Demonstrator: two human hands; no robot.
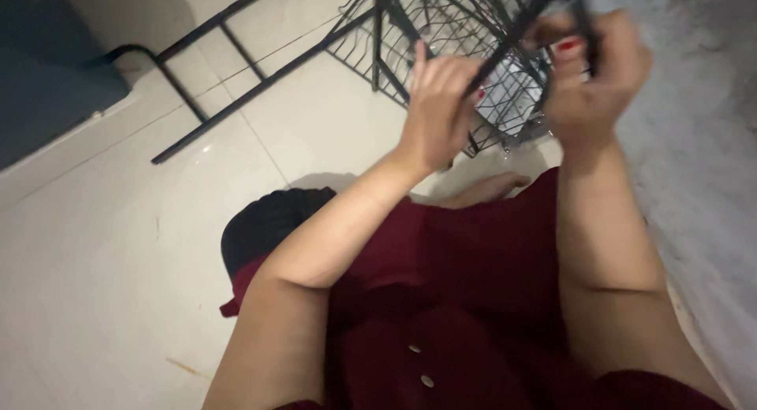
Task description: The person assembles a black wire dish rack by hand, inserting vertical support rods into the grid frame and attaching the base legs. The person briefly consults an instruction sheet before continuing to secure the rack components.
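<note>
View: head camera, looking down past the person's dark red buttoned garment (465, 300) to a pale tiled floor (102, 300).
Left hand: the left hand (438, 110) is raised in front of the chest, fingers curled round a thin black bar (512, 31) that runs diagonally up to the right; red-painted nails show at the fingertips.
Left hand state: closed on the bar, thumb side toward the camera, index finger partly straightened upward.
Right hand: the right hand (595, 79) is just beside the left, higher and to the right, fingers folded over the upper end of the same black bar.
Right hand state: clenched on the bar; motion blur hides the exact finger placement.
Bar position: held in the air between both hands, in front of a black wire basket rack (441, 24); whether it is already joined to the rack, I cannot tell.
Rack: lies tilted on the floor at top centre, mesh sides visible, something white showing through the wire.
Frame pieces: black metal tube frame (229, 71) lies flat on the tiles, left of the rack, apart from it.
Other items: a dark blue cushion-like shape (47, 71) at top left; black cloth (264, 221) on the floor by the left arm.
Progress, judged: rack looks partly put together; the tube frame is separate and the bar is in hand, so fitting work seems unfinished.
</note>
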